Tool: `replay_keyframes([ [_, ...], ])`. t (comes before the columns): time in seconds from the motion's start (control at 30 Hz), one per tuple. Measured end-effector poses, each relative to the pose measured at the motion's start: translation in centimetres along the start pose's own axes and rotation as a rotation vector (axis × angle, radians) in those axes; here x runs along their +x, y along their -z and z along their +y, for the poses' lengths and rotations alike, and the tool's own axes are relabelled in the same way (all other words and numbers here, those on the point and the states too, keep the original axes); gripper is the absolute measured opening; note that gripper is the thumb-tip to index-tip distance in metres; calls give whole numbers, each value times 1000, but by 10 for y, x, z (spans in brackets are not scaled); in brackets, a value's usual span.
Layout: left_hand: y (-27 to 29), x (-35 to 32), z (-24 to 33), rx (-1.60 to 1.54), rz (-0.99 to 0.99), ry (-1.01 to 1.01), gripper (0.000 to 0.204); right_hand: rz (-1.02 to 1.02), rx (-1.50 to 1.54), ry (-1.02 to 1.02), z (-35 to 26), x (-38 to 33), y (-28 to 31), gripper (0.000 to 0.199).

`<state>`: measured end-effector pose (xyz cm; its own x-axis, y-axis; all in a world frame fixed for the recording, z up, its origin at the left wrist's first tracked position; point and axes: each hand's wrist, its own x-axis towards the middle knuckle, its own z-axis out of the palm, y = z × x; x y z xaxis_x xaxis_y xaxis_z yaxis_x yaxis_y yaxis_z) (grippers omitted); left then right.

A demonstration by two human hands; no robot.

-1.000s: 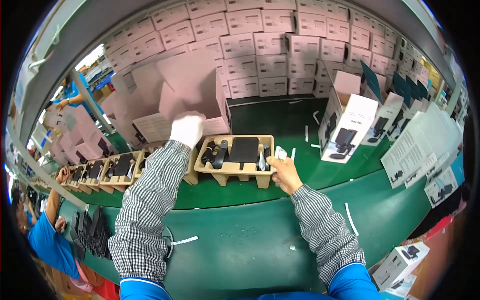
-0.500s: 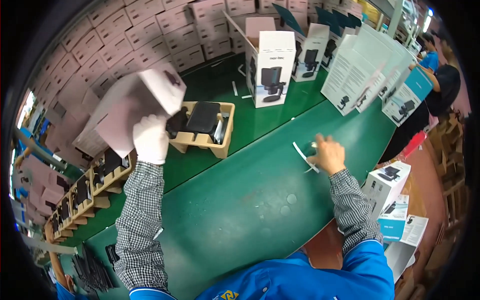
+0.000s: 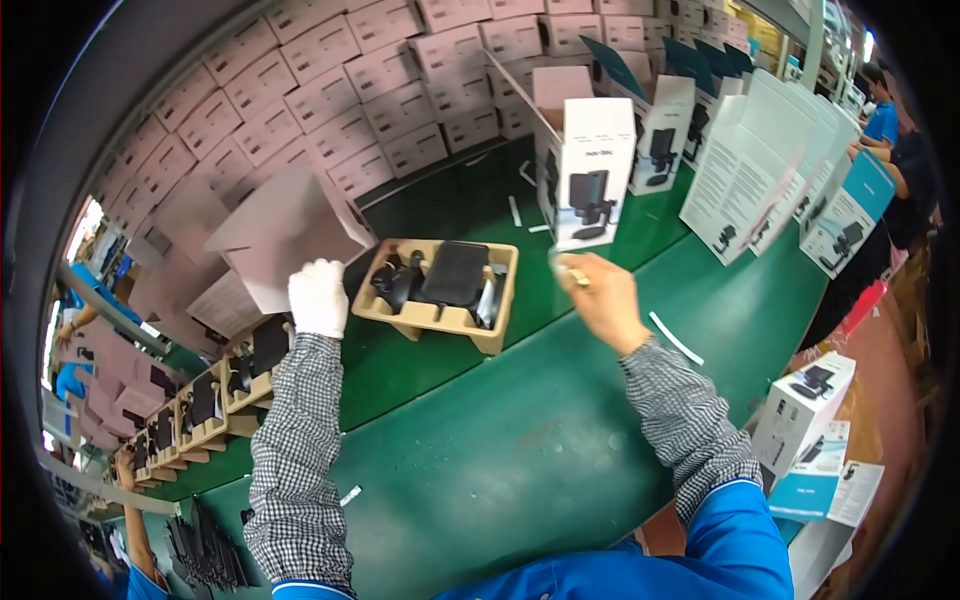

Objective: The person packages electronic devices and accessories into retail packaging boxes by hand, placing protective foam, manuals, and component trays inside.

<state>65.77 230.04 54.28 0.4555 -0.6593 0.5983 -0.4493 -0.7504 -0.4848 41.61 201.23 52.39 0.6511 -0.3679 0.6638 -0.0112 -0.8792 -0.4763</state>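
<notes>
A: Moulded pulp tray [image 3: 440,318] first. It's mid-bench on the green bench [image 3: 520,450], black device parts seated in its pockets. Half a second ago it sat further from the right hand; now both hands flank it.

B: Left hand?

A: Left hand [image 3: 318,296], white glove, closed on the lower edge of a plain pink-grey carton [image 3: 285,232] just left of the tray. It held that carton higher and tilted before; now it's lower, mouth toward the tray. My read: carton being lined up with the tray.

B: Right?

A: Right hand [image 3: 598,292], bare, pinched narrow on a small pale item at the fingertips, too small to tell what. It was down on the bench before, now lifted near the tray's right end.

B: Packaging around?

A: White printed box [image 3: 590,175] with a black product picture stands open-flapped behind the tray; more like it toward the far right bench edge. White sleeves with teal sides [image 3: 790,170] lean at the right. Wall of stacked pinkish cartons [image 3: 330,90] along the far edge. More filled trays [image 3: 200,400] run in a row to the left.
</notes>
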Motion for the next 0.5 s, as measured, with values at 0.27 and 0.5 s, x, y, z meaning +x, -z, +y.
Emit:
replay_keyframes([
  [0.27,-88,3,-11,10,-39,27,4,-300,-4,149,-22,77,-157,18],
  [0.5,-141,6,-29,-46,19,20,4,-349,-59,190,-19,106,-213,21],
])
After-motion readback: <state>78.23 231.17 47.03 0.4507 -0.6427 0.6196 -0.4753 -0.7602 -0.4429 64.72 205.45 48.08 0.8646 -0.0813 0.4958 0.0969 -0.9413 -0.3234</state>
